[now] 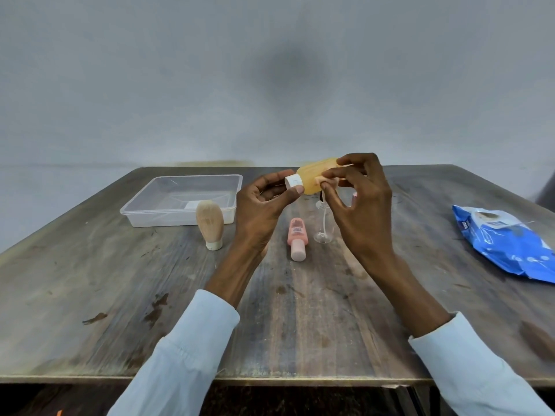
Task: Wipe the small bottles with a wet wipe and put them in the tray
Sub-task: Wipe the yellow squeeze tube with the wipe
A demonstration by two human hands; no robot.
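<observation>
Left hand: pinching ribbed white cap.
Right hand: gripping translucent amber bottle (held sideways).
Tray: clear plastic, rectangular.
Surface: worn, streaked wood.

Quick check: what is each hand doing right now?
Left hand: pinches the white cap of the yellow bottle.
Right hand: fingers curled on the bottle's body.

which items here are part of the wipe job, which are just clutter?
Job: yellow bottle held by left hand and right hand; beige bottle; pink bottle; clear bottle; tray; wipes pack.
Lying about: nothing else, only the table.
</observation>
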